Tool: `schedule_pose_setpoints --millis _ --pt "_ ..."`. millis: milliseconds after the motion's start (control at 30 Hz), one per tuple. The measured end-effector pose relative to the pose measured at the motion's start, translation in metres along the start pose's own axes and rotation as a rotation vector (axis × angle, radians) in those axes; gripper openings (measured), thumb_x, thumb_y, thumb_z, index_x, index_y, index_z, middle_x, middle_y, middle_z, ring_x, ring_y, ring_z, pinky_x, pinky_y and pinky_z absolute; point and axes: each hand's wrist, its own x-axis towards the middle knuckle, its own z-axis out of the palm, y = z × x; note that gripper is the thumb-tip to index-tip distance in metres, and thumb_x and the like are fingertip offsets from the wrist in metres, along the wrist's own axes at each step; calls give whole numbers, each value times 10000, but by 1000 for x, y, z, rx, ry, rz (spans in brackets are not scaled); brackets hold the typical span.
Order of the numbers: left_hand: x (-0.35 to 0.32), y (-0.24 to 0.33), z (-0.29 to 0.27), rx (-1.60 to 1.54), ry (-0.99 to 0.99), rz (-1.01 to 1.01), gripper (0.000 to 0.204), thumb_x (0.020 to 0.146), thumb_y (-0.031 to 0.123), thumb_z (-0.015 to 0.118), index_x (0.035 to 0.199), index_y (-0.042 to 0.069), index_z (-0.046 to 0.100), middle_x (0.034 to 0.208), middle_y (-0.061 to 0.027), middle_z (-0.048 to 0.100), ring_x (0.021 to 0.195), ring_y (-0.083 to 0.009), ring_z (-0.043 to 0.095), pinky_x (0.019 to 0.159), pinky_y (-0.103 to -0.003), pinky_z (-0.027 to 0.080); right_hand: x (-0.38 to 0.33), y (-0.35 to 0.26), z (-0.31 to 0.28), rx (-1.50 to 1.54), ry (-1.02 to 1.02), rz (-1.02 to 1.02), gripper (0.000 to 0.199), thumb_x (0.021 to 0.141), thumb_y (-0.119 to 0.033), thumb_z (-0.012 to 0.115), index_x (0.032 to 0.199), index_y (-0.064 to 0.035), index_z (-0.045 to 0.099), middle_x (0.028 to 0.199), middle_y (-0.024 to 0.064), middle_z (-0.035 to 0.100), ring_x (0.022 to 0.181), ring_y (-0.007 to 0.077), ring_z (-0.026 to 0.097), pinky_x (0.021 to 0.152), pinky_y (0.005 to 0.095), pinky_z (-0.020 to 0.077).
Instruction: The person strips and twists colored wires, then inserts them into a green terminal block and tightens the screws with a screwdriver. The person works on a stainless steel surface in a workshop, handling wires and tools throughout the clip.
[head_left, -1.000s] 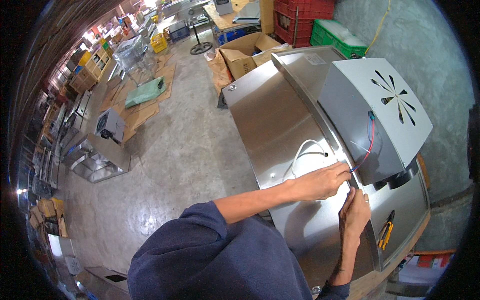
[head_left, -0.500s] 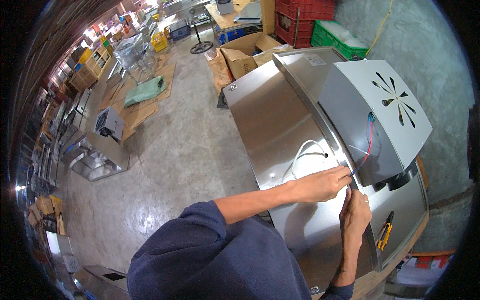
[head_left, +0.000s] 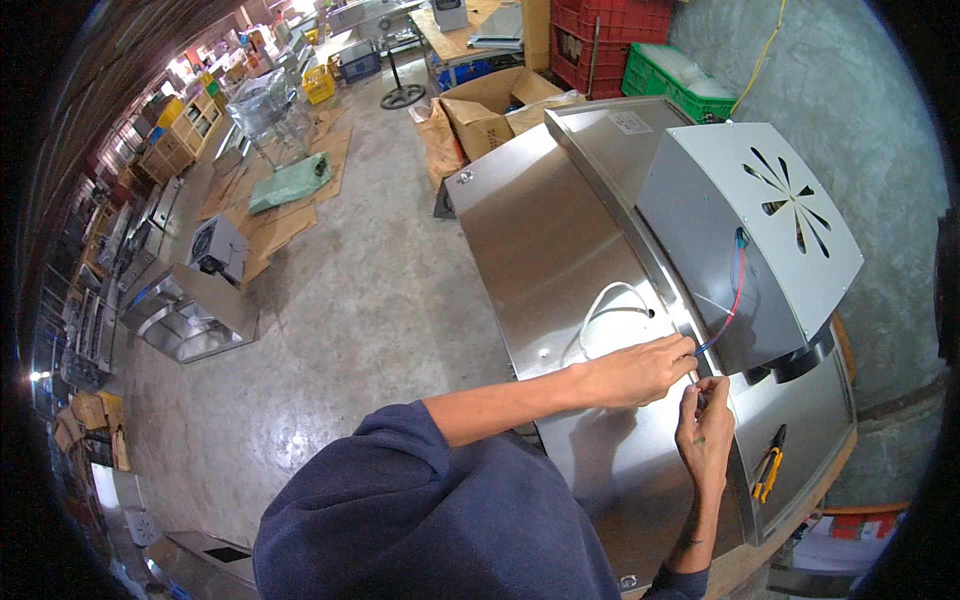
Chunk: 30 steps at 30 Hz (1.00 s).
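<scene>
Red and blue wires (head_left: 738,290) come out of a hole in the side of a grey metal fan housing (head_left: 697,235). Their lower end runs into my left hand (head_left: 645,370), which is closed on it with the fingertips pinched. Just below it, my right hand (head_left: 706,425) is curled with thumb and fingers together; whatever lies between them is too small to make out. Both hands are over a stainless steel hood (head_left: 545,230) lying on its side. A white cable (head_left: 590,310) loops from a hole in the steel and passes behind my left hand.
Yellow-handled pliers (head_left: 768,468) lie on the steel to the right of my right hand. A black round duct collar (head_left: 803,362) sticks out below the housing. Beyond the hood stand an open cardboard box (head_left: 480,118) and a green crate (head_left: 680,85). A concrete wall (head_left: 850,120) rises at the right.
My right hand has turned and drawn slightly down from the left one, its fingers now more in view. My left hand has shifted a little left, still pinching the wires.
</scene>
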Motion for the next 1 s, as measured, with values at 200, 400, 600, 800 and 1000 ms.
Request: schedule_pose_setpoints --millis 200,400,600,800,1000 --pt "0 -3 2 -13 33 28 332 843 -67 621 1170 -125 623 1159 -205 590 1128 -352 627 991 -457 550 1 0 -5 -502 73 -450 139 1016 -69 656 1105 4 579 852 199 586 793 431 630 708 554 523" --pt "1 -12 0 -37 22 85 311 835 -76 630 1141 -132 615 1159 -218 597 1113 -364 627 991 -462 548 7 2 -6 -127 -57 -127 154 1104 -134 594 1045 9 604 738 187 598 646 352 585 678 500 505" --pt "-3 -10 0 -7 28 107 313 816 -81 639 1123 -134 611 1151 -221 602 1107 -368 626 995 -459 544 17 15 -7 532 -258 349 409 1161 -367 519 956 -32 634 639 -67 415 555 87 371 525 325 330" --pt "1 -12 1 6 -21 69 362 812 -77 630 1167 -146 608 1148 -223 602 1087 -372 624 994 -455 538 6 12 2 -18 -63 -60 282 1168 -238 493 1085 -9 635 710 120 529 639 288 571 618 426 484" --pt "0 -14 12 -33 45 82 316 784 -89 642 1098 -125 630 1130 -220 585 1088 -369 613 991 -459 529 3 23 7 -635 84 -406 86 1051 -107 631 1115 -52 612 934 153 601 808 363 667 640 478 539"
